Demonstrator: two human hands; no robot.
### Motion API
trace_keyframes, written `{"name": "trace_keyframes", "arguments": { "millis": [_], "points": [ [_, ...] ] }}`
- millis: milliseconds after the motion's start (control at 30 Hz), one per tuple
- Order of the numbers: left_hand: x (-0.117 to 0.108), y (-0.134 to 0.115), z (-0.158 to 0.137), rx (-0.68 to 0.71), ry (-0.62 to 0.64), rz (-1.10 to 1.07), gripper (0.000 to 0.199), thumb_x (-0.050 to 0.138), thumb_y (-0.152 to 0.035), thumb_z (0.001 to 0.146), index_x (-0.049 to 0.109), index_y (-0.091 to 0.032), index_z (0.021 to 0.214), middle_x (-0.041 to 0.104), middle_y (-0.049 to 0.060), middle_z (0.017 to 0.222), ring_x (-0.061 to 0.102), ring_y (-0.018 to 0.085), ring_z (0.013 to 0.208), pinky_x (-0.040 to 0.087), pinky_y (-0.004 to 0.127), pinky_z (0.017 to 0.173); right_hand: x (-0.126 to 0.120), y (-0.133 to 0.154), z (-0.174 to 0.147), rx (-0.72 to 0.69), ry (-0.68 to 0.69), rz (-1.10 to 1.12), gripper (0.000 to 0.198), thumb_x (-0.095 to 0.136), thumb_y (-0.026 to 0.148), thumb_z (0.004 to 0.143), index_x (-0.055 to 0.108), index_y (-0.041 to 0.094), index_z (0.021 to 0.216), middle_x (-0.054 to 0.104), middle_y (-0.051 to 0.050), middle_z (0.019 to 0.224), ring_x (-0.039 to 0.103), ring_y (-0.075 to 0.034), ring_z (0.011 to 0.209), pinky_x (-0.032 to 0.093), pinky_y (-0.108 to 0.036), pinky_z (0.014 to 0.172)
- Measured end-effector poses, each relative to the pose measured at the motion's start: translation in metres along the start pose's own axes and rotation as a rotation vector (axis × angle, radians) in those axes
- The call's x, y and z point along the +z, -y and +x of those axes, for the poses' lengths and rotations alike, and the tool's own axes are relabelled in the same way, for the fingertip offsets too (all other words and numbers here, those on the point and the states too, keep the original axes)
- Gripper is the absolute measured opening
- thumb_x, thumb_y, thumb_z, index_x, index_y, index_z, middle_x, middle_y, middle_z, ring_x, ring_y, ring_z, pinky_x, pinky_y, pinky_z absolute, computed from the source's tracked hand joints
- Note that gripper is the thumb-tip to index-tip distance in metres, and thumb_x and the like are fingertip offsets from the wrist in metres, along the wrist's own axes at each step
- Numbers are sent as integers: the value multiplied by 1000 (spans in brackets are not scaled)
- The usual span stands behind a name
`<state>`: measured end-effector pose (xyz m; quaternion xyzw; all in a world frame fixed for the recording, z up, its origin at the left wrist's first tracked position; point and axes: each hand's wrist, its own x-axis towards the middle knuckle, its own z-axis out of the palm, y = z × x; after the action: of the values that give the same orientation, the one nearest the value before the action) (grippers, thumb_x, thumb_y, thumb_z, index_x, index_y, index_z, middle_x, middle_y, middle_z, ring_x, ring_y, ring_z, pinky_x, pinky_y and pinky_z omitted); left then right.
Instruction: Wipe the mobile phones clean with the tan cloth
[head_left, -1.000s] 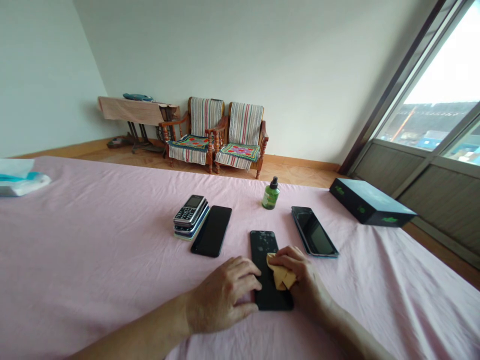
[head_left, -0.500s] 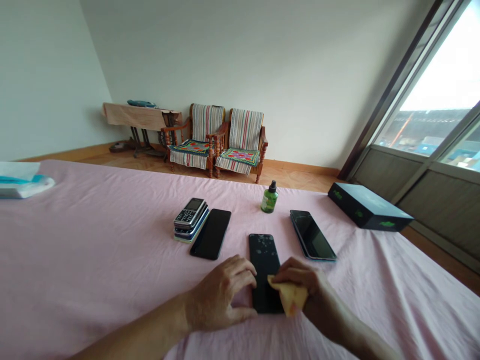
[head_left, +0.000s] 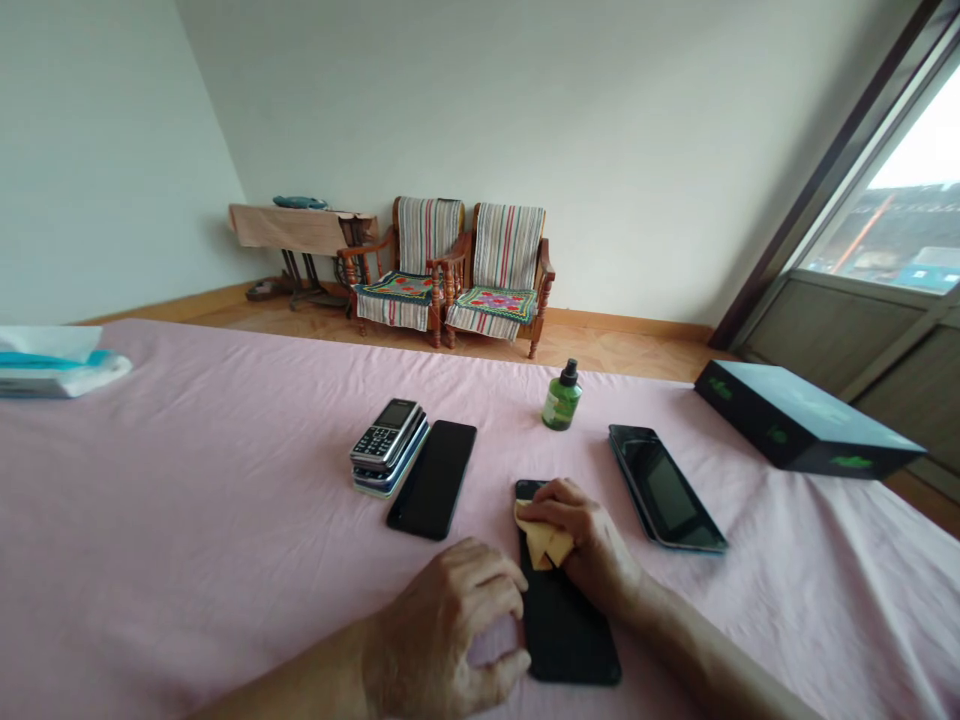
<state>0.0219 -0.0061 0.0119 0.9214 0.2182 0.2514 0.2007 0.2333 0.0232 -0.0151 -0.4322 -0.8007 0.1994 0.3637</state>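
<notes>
A black smartphone (head_left: 570,630) lies flat on the pink cloth, its upper part covered by my right hand. My left hand (head_left: 461,625) holds it steady, with bent fingertips and thumb against its left edge. In my right hand (head_left: 592,535) is a bunched yellow cloth (head_left: 546,545), pressed onto the upper part of the screen. To the left lie another dark smartphone (head_left: 435,480) and a stack of several phones topped by a silver-and-black keypad phone (head_left: 386,435). A larger dark phone or small tablet (head_left: 667,490) rests to the right, on top of another thin device.
A green spray bottle (head_left: 562,398) stands beyond the smartphone. At the right sits a black box (head_left: 802,415); a tissue pack (head_left: 60,370) is at the far left. The pink tablecloth (head_left: 225,480) is wrinkled. Two wooden chairs (head_left: 499,255) stand by the wall.
My right hand has slid the yellow cloth from the phone's lower right up to its upper part, over the spots seen there before. The view has shifted slightly.
</notes>
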Motion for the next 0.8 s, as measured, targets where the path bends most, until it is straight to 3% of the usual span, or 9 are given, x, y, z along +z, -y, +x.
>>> {"name": "trace_keyframes", "arguments": {
  "millis": [200, 433, 567, 667, 800],
  "points": [
    [3, 4, 0, -46, -76, -30, 10, 52, -8, 78, 54, -16, 84, 61, 6, 84, 57, 19, 81, 46, 33, 78, 0, 29, -36, -27, 142, 53, 30, 61, 6, 78, 70, 24, 101, 61, -6, 93, 58, -18, 85, 46, -28, 70],
    [2, 4, 2, -137, -68, -60, 15, 45, -6, 81, 53, -18, 83, 58, 4, 79, 55, 18, 76, 45, 31, 70, 1, 27, -52, -191, 164, 121, 15, 67, 32, 82, 72, 23, 93, 60, -5, 79, 56, -18, 74, 44, -28, 63],
    [1, 4, 4, -182, -57, -86, 17, 43, -7, 86, 56, -18, 88, 58, 4, 82, 55, 18, 78, 46, 30, 72, -14, 41, -46, -194, 317, 178, 22, 58, 35, 89, 75, 24, 80, 59, -4, 73, 57, -16, 70, 44, -27, 61],
    [0, 5, 5, -195, -63, -99, 16, 44, -9, 89, 57, -18, 92, 59, 4, 84, 57, 18, 80, 48, 30, 73, -30, 55, -42, -93, 457, 369, 19, 61, 35, 87, 75, 24, 83, 62, -4, 78, 59, -14, 68, 44, -23, 55],
    [-1, 5, 5, -156, -30, -73, 14, 50, -12, 89, 59, -18, 98, 63, 5, 91, 59, 19, 85, 49, 31, 78, -39, 53, -38, 275, 61, 329, 8, 67, 25, 80, 74, 22, 77, 62, -3, 76, 60, -14, 65, 43, -24, 54]
  ]
}}
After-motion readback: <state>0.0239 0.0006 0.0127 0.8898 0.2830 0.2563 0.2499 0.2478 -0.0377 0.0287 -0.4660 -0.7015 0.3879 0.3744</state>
